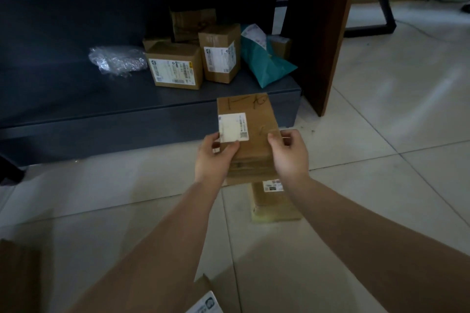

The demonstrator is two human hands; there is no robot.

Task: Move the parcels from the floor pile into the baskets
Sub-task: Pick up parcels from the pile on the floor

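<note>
Head view: cardboard parcel held off floor, above shelf front edge, left hand and right hand fingers curled on opposite near sides, likely for balanced carry. Baskets unseen.

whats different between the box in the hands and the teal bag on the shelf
The cardboard box is brown and rigid with flat faces; the teal bag is soft and crumpled. The box is held off the floor by the left hand and right hand, with fingers curled over its near edges; the bag lies untouched on the dark lower shelf, leaning beside other boxes. The box has handwriting on top; none shows on the bag. Both carry a white label.
</note>
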